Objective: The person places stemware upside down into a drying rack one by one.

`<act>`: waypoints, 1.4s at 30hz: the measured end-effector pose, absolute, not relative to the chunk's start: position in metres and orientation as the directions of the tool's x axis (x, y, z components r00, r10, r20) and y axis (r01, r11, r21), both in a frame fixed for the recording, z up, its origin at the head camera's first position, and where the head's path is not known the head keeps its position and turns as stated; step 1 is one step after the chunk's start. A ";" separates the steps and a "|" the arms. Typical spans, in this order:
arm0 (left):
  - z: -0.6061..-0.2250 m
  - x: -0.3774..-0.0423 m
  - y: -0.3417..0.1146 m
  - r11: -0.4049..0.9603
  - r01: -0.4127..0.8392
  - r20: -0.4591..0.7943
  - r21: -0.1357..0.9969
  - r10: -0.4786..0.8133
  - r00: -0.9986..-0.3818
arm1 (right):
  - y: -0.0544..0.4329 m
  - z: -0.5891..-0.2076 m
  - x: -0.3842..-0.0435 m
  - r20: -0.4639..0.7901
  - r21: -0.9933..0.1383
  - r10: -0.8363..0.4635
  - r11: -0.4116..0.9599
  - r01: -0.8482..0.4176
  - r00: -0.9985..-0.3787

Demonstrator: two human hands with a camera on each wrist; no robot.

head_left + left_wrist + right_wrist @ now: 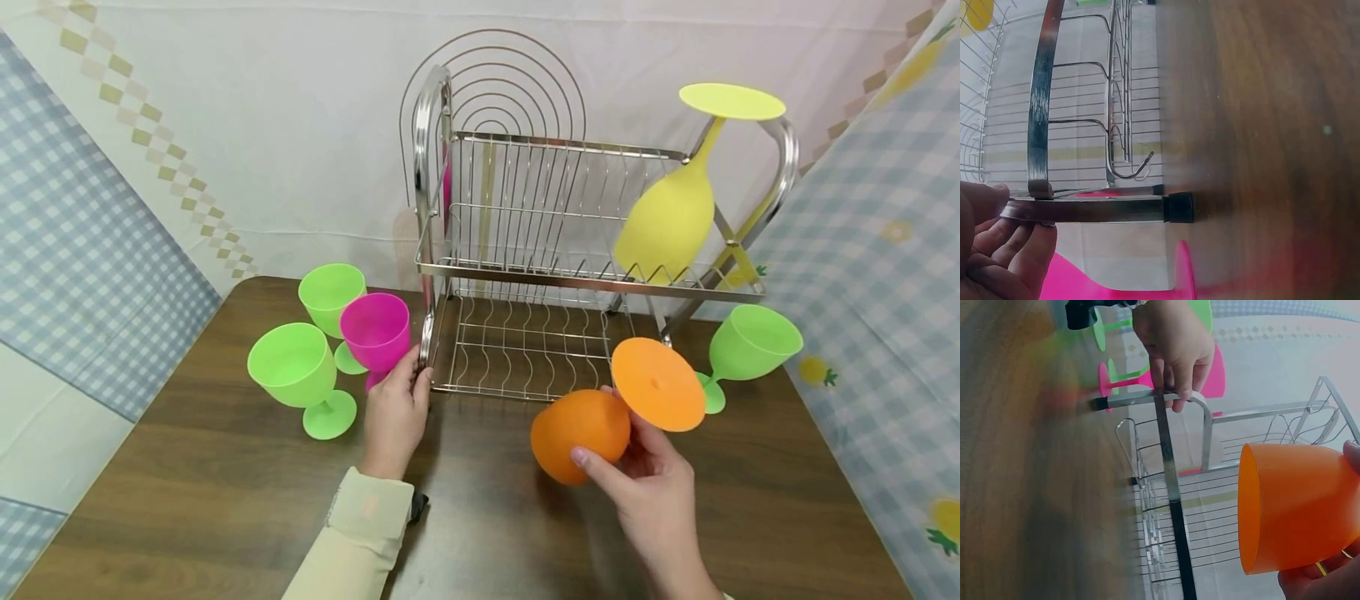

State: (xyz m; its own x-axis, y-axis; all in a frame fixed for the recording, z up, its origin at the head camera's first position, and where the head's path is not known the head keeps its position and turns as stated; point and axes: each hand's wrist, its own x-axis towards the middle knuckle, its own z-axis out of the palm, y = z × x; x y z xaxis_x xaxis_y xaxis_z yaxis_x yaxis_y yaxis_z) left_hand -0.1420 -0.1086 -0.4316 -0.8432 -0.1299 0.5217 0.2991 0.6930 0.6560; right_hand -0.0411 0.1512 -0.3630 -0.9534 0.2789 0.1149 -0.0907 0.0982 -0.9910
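My left hand (395, 414) grips the front left leg of a metal two-tier dish rack (517, 393); the left wrist view shows thumb and fingers around the bar. In my right hand (656, 487) is an orange goblet (577, 433), held off the table in front of the rack, its bowl tilted down to the left and its round foot toward the upper right. The right wrist view shows the bowl's rim facing left. A yellow goblet (670, 221) leans upside down at the right of the top tier. Beside my left hand stands a magenta goblet (377, 329).
Two green goblets (294, 367) stand left of the magenta one on the brown wooden table (187, 517). Another green goblet (753, 343) is right of the rack. A patterned cloth (300, 125) hangs behind, and checked cloth (877, 275) flanks the right side.
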 end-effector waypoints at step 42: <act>-0.433 -0.144 -0.110 0.646 0.260 0.455 0.718 -0.153 -0.877 | 0.165 -0.303 -0.056 0.376 -0.921 0.189 0.187 -0.343 -0.907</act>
